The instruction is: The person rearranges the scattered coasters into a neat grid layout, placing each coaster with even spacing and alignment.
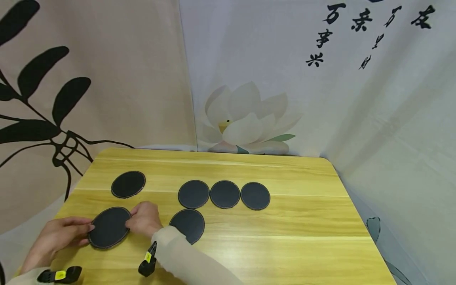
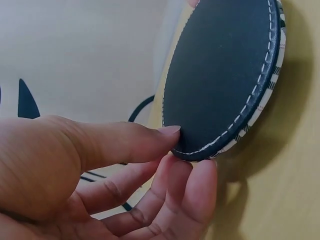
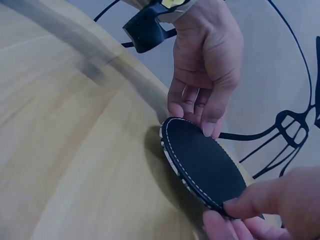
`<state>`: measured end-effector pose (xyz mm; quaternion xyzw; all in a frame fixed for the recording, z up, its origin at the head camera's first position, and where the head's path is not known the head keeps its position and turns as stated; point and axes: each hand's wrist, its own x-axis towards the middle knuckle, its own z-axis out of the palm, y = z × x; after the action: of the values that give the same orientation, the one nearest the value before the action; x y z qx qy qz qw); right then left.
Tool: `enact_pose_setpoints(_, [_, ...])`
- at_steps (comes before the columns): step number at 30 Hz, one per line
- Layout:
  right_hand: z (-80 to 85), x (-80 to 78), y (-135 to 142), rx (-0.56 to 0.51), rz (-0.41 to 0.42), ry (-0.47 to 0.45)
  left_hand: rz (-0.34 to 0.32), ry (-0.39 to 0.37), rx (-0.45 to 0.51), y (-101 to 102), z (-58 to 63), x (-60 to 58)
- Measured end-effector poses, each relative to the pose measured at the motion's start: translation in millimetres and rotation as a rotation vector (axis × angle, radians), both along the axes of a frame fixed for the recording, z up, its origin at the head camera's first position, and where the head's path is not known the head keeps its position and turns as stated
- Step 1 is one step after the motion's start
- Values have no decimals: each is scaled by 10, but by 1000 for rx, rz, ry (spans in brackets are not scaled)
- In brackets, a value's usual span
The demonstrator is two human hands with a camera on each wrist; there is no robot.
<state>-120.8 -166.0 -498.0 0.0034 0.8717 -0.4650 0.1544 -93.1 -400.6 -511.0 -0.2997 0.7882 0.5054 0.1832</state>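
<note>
Between both hands is a round black coaster with pale stitching round its rim, raised above the tabletop. In the left wrist view the coaster shows a checked pattern along its underside edge. My left hand pinches its left edge, thumb on the black face and fingertips beneath. At the opposite edge, my right hand pinches it too; in the right wrist view the right thumb lies on the black face. Another black coaster lies just beyond, and one more sits partly behind the right sleeve.
Three black coasters, left, middle and right, form a row on the wooden table. A printed curtain hangs along the table's back and sides. Each wrist carries a black strapped device.
</note>
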Motion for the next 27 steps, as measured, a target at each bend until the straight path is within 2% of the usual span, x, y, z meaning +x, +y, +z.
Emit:
enact_pose_setpoints(3, [-14, -28, 60, -13, 12, 18, -11, 26, 4, 81, 71, 11])
enact_pose_setpoints(8, [-22, -78, 198, -47, 36, 33, -81, 86, 45, 218, 185, 26])
enact_pose_setpoints(11, [-16, -112, 294, -102, 34, 13, -116, 117, 54, 302, 225, 13])
enact_pose_setpoints(17, [20, -195, 496, -207, 13, -16, -104, 168, 58, 478, 240, -57])
enact_pose_setpoints(22, [82, -251, 672, -231, 27, 9, -120, 214, 39, 638, 270, -117])
enact_pose_setpoints(27, [155, -311, 859, -194, 46, 45, -139, 271, 39, 814, 306, -168])
